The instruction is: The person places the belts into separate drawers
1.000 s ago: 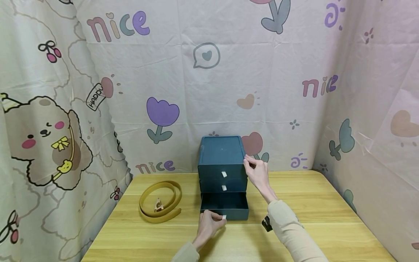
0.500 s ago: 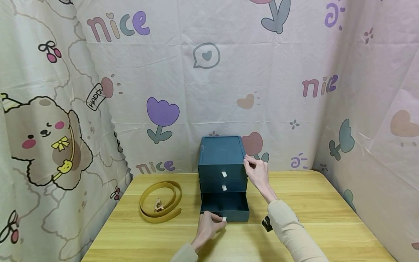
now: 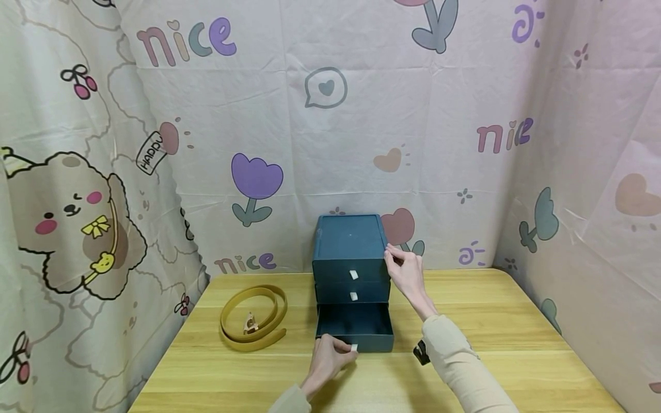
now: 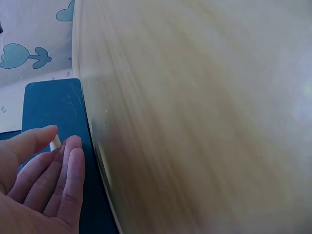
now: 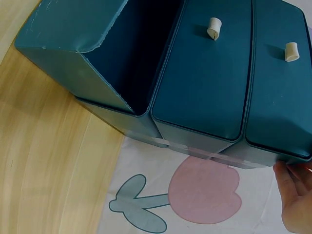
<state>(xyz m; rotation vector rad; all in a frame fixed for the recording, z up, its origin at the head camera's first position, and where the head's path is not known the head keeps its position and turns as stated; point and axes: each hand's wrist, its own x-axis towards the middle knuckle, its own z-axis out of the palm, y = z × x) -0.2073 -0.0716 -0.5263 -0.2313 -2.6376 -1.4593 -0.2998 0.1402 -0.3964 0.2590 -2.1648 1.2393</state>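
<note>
The cabinet point(image 3: 351, 238) stands at the middle of the worktop's point(image 3: 232, 378) back edge, with its bottom drawer point(image 3: 376, 344) pulled out towards the front edge, which the head view cuts off. The left hand point(image 3: 326, 357) pinches that drawer's white tab point(image 3: 354, 347) between thumb and fingertip; the left wrist view shows the other fingers extended, and behind them part of the drawer front is hidden. The right hand point(image 3: 407, 272) has its fingertips together at the cabinet's upper right front corner, but whether they pinch the edge or only press it I cannot tell; the right wrist view cuts most of this hand off. Inside the bottom drawer it is dark, and its rear part is hidden beneath the middle drawer point(image 3: 330, 292). That one and the top drawer point(image 3: 330, 271) are closed, their insides out of sight. A yellow belt point(image 3: 250, 346) lies looped near the worktop's left edge, its buckle point(image 3: 250, 326) within the coil. A black object point(image 3: 421, 352) shows beside the right sleeve point(image 3: 454, 367), too little of it to name. The curtain point(image 3: 335, 149) behind reads "nice" in several places; on its left stretch a small label point(image 3: 151, 152) begins "HAPP", the last letter unclear.
</note>
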